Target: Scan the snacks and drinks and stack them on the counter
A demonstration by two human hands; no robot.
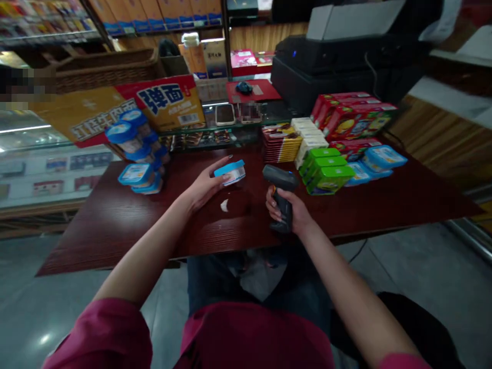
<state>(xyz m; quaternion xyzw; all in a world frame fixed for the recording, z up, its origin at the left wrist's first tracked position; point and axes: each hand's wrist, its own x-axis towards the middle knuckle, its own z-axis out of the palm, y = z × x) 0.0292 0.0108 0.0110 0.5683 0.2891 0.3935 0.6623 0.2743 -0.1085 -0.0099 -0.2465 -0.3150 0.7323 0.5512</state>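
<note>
My left hand (205, 185) grips a small blue-lidded tub (231, 172) just above the dark red table (115, 220). My right hand (289, 209) is wrapped round the handle of a black barcode scanner (282, 193), whose head points toward the tub. The two hands are a short gap apart near the table's middle.
A stack of blue-lidded tubs (139, 154) stands at the left, by a yellow and red noodle carton (126, 110). Green boxes (325, 170), red boxes (353, 117), more blue tubs (378, 160) and flat packets (282, 143) crowd the right. A black printer (338, 56) sits behind.
</note>
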